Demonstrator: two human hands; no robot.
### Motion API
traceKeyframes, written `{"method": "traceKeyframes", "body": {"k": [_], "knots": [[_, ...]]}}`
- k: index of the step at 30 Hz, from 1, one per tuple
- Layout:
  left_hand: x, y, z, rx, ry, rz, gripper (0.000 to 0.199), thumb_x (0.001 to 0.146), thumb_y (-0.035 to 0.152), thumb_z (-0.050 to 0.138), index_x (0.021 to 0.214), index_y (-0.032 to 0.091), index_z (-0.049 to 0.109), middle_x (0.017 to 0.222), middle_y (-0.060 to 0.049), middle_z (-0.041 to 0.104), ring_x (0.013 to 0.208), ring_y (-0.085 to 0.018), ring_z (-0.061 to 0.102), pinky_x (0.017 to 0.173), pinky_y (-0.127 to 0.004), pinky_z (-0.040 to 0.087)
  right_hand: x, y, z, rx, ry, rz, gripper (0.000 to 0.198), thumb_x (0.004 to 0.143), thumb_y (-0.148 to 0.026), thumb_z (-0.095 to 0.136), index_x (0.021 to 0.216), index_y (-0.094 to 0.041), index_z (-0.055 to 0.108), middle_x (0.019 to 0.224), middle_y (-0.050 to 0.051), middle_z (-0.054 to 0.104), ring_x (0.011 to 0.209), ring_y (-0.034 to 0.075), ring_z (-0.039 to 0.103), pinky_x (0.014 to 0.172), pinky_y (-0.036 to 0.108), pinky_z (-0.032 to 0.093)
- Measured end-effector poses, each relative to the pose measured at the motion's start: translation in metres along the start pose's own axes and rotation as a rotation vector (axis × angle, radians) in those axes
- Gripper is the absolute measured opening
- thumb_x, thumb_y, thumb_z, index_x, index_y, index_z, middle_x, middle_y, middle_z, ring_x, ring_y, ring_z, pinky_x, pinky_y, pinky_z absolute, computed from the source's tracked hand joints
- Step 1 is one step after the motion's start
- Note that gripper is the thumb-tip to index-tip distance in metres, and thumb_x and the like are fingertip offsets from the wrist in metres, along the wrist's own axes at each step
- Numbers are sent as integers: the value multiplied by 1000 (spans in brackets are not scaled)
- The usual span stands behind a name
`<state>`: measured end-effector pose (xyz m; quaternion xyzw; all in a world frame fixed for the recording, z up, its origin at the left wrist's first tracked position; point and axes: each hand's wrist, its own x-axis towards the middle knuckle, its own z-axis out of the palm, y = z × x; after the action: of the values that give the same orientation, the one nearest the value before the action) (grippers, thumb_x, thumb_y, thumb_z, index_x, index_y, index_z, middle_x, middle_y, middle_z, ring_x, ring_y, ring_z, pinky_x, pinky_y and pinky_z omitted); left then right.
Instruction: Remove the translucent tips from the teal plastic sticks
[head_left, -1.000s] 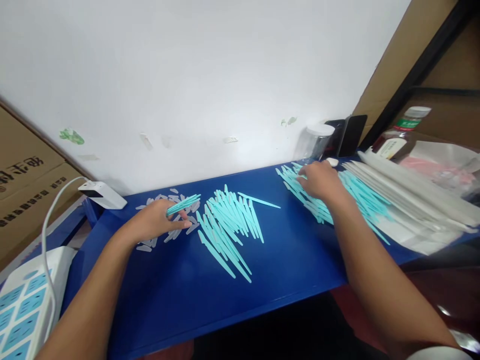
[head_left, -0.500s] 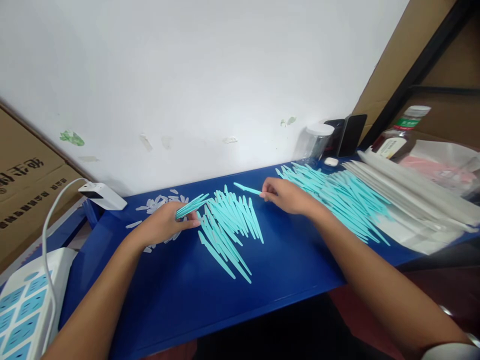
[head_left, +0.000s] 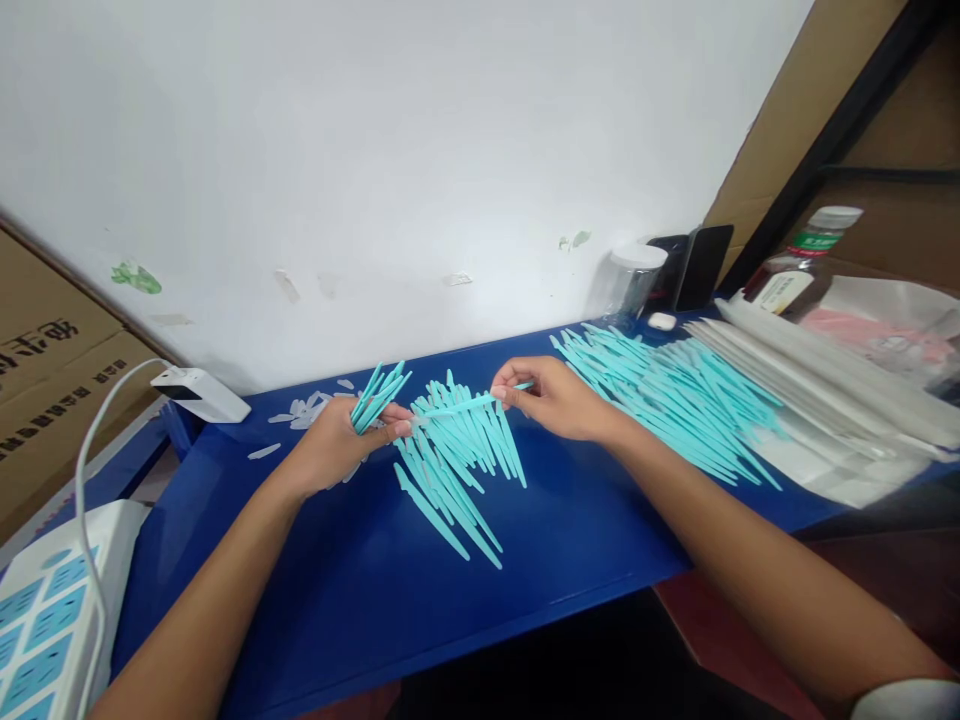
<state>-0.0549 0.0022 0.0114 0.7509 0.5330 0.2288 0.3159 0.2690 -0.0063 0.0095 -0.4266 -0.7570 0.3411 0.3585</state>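
Note:
My left hand (head_left: 336,440) is closed around a bundle of slim turquoise eyebrow razors (head_left: 379,394), which stick up from between the fingers. Between the thumb and fingertips of my right hand (head_left: 553,396) is a single eyebrow razor (head_left: 459,407), held nearly level. Its far end meets the left thumb and fingertip. Below lies a fanned pile of the same razors (head_left: 450,490) on the blue table (head_left: 360,590). Small translucent sleeves, perhaps blade caps (head_left: 304,408), are scattered behind my left hand, partly hidden by it.
A larger heap of turquoise razors (head_left: 667,400) spreads at the right, beside stacked white packets (head_left: 832,400). Behind stand a lidded jar (head_left: 634,285), a dark phone (head_left: 705,268) and a bottle (head_left: 802,260). A power strip (head_left: 45,620) and a white corded device (head_left: 201,393) are at left.
My right hand has moved left with its razor, bringing the far end to the left fingertips. My left hand has turned slightly, so its bundle points more upward.

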Motion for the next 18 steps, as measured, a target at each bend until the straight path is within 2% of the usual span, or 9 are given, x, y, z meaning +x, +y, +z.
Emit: {"method": "traceKeyframes", "body": {"k": [4,9,15,18], "knots": [[-1,2,1,25,23,-3,37,80,60,79,98,27,85,103,-5,83,96,-30,76,82,-36,60,0,-1,0,4,-8,-5,21,97,-35,63,91,-18,72,84,6,75,87,20,68,71,30,47],[-2,5,4,-27,43,-27,35,79,57,82,95,27,85,103,-5,83,96,-29,77,84,-36,60,-1,-2,3,24,-25,7,20,97,-34,65,90,-17,72,83,6,75,90,20,69,73,30,48],[-3,8,20,-232,73,-35,34,72,52,90,86,22,84,98,-8,84,95,-31,77,86,-40,61,-2,-3,26,103,-5,13,21,98,-37,64,92,-18,70,82,5,76,78,18,69,67,29,48],[-4,13,21,-218,110,-43,38,72,53,88,89,20,84,93,-8,83,89,-30,77,81,-38,61,-1,-3,28,134,-29,23,21,99,-37,62,95,-18,69,84,5,78,70,17,68,65,29,51]]}}
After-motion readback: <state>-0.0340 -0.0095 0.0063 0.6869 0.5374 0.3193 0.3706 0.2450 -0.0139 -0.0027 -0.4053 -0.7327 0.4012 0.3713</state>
